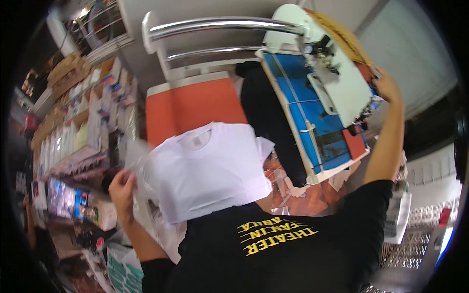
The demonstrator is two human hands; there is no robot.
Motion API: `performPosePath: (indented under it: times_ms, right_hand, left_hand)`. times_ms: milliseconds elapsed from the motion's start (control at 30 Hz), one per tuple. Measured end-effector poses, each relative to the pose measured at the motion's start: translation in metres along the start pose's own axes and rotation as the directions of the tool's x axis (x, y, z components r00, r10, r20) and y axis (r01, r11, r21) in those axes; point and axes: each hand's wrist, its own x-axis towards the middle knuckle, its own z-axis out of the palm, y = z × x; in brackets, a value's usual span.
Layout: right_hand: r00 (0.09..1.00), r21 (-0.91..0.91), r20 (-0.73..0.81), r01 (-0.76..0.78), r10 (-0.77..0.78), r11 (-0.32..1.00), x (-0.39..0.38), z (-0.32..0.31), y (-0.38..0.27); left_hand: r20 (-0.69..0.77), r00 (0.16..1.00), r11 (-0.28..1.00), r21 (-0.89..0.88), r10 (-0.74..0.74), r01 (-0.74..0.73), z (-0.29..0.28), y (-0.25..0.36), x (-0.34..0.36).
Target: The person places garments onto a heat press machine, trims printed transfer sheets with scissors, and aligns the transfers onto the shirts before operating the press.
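My left hand (pixel 122 190) is closed in a pinch on the edge of a clear plastic film (pixel 139 158), beside the left edge of a white T-shirt (pixel 210 166). The shirt lies with its neckline toward the far side, partly over an orange pad (pixel 195 105). My right arm stretches to the far right, where my right hand (pixel 388 86) rests at the outer edge of the white head of a press machine (pixel 337 73). Its fingers are partly hidden behind that edge, so I cannot tell whether they grip a part.
Two chrome rails (pixel 224 29) cross behind the pad. A black padded surface (pixel 266 107) lies between the shirt and a blue panel (pixel 300 102) with cords. Stacked boxes (pixel 78 127) and a lit screen (pixel 66 198) stand at left. Paper scraps (pixel 293 190) litter the floor.
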Motion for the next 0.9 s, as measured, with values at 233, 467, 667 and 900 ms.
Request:
performPosePath:
  times_ms: [233,467,667,900]
  right_hand:
    - [0.988,0.199,-0.03,-0.146,0.155,0.969,-0.034,0.0,0.032]
    - [0.956,0.989,0.125,-0.099,-0.267,0.108,-0.198,0.071,-0.182]
    - [0.485,0.744,0.233,-0.647,-0.843,-0.167,-0.327,0.114,-0.302]
    - [0.482,0.867,0.109,-0.473,-0.869,-0.154,-0.314,0.085,-0.326]
  left_hand:
    - [0.281,0.96,1.0,-0.007,0.007,-0.005,0.022,0.077,0.033]
    - [0.362,0.925,0.975,-0.221,0.115,-0.035,0.022,0.12,0.038]
    - [0.308,0.916,0.966,-0.112,0.255,-0.231,0.014,0.16,0.043]
    - [0.333,0.873,0.934,-0.123,0.357,-0.335,0.011,0.189,0.031]
